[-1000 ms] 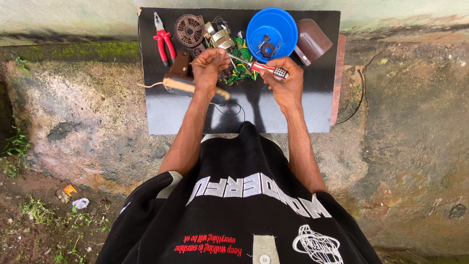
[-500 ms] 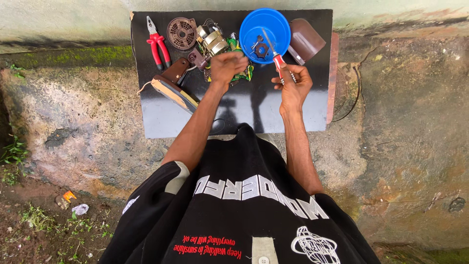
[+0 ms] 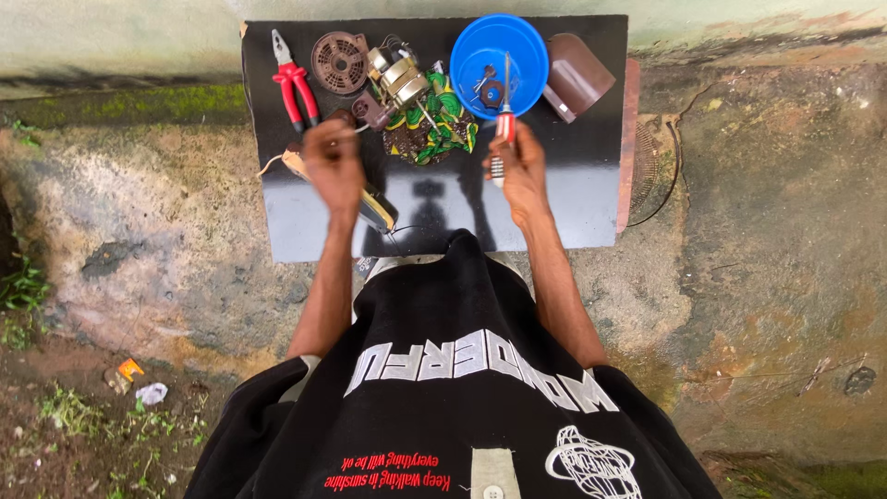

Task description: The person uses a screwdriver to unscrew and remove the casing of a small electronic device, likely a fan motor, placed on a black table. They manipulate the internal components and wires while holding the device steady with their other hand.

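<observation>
Gripping screwdriver (image 3: pixel 504 115) upright, right hand (image 3: pixel 520 166).

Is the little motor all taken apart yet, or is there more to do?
Partly. A round grille and brown cover already lie loose, with small parts in the blue bowl. The right hand holds a red screwdriver; the left hand reaches the motor core, which looks unopened.

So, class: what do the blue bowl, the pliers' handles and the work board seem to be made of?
Blue bowl: probably plastic, with a uniform bright colour and smooth thin rim. Pliers: red handles look rubber- or plastic-coated over grey metal jaws. Board: material unclear, with a glossy black surface that mirrors the person's silhouette.
</observation>
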